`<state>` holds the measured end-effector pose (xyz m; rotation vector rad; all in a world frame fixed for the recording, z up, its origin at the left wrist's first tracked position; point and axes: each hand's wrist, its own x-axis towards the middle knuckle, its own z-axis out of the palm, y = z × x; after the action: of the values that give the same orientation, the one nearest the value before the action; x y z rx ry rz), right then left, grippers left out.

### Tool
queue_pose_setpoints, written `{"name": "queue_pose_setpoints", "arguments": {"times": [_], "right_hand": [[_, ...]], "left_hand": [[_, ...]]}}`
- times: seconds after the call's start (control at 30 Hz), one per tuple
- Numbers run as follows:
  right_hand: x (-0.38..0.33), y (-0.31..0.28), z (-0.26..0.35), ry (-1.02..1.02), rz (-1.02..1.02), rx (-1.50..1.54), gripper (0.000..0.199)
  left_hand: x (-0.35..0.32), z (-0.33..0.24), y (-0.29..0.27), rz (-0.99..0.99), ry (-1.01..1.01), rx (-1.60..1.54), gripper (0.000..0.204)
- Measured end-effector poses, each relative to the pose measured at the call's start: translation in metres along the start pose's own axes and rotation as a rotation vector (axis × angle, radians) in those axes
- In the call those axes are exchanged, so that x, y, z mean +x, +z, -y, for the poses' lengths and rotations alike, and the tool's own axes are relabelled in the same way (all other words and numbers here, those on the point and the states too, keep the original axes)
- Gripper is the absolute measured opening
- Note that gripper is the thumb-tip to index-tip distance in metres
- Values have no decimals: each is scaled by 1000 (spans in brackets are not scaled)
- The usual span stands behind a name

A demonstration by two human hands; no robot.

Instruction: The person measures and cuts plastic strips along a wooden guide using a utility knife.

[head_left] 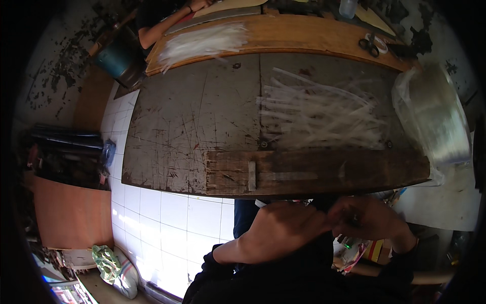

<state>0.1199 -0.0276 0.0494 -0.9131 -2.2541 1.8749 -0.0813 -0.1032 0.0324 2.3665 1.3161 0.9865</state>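
Both hands are close together in front of my body, just off the near edge of the scratched grey worktable (187, 116). My left hand (283, 228) is closed in a loose fist, its fingertips meeting the right hand. Curled beside it, my right hand (367, 218) is closed too, with a small dark spot among its fingers. What either hand holds, if anything, is too dark and blurred to name. Beyond them a worn wooden board (314, 172) runs along the table's front edge, a short pale strip (252, 176) lying across it. Behind the board lies a loose heap of clear plastic strips (324, 114).
At the right stands a big coil of clear plastic tubing (435, 114). A raised wooden bench (293, 33) at the back holds another pile of strips (205, 40) and black-handled scissors (369, 45). A person's arm (164, 28) rests there. White floor tiles (167, 218) show at left.
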Motion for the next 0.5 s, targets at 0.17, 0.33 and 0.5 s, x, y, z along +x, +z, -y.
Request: {"name": "queue_pose_setpoints", "arguments": {"times": [0.17, 0.33, 0.5], "right_hand": [[-8, -15, 23, 109, -138, -231, 18], [4, -14, 31, 1, -54, -377, 22], [30, -8, 41, 126, 28, -425, 22]], "left_hand": [[-15, 22, -5, -165, -39, -89, 17], [-9, 11, 5, -145, -25, -54, 17], [-12, 12, 2, -153, -53, 56, 16]]}}
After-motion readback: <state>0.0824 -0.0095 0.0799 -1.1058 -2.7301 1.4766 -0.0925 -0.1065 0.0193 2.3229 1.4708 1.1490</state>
